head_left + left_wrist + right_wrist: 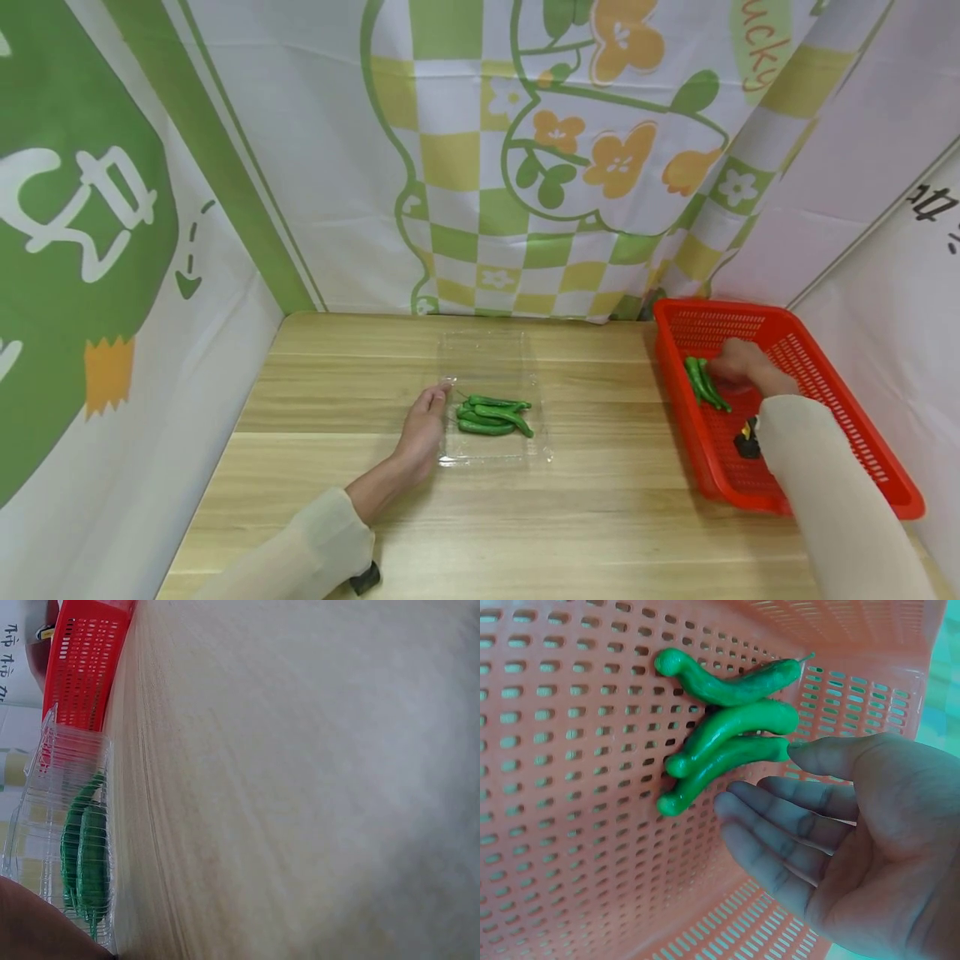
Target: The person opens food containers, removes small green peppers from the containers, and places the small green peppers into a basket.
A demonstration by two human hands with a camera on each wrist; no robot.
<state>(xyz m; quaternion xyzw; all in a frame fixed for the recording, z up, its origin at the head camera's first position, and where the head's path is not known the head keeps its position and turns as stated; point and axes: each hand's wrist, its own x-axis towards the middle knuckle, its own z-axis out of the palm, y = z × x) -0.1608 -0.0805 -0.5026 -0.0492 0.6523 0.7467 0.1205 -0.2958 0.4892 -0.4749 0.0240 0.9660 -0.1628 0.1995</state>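
A clear plastic clamshell box (487,354) lies with its lid spread back on the table. Several green chili peppers (491,414) are piled in its near half. My left hand (422,429) holds the box's left edge, thumb and fingers at the rim. Inside the red basket (720,492), my right hand (855,832) reaches in with fingers loosely bent and nothing gripped. Three green chili peppers (739,724) lie side by side on the basket floor. In the right wrist view, the right thumb tip is right at the end of the lowest one.
The basket stands at the table's right side, close to the white side wall (900,350). A wooden table (585,517) spans between box and basket. Behind it hangs a printed curtain (480,167), and a green and white panel (90,250) borders the left.
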